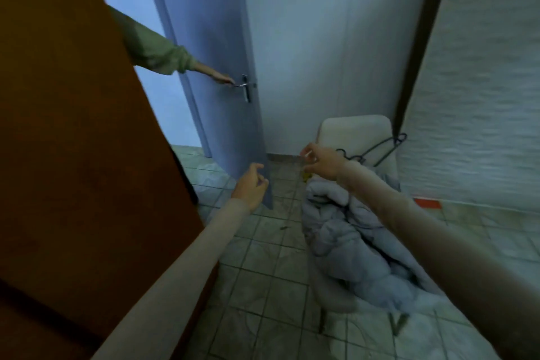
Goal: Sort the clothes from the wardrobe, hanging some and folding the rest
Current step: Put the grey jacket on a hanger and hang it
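Below right hand [320, 165]: jacket [344, 231], untouched.

1. Single head-worn wide-angle view, looking forward and steeply down over both outstretched forearms.
2. Faces a blue door [222, 73] and pale wall; tiled floor [263, 272] fills the lower field.
3. Brown wardrobe panel [73, 140] stands very near at left; chair [355, 128] sits nearer right.
4. Straight edges bow toward the frame borders.
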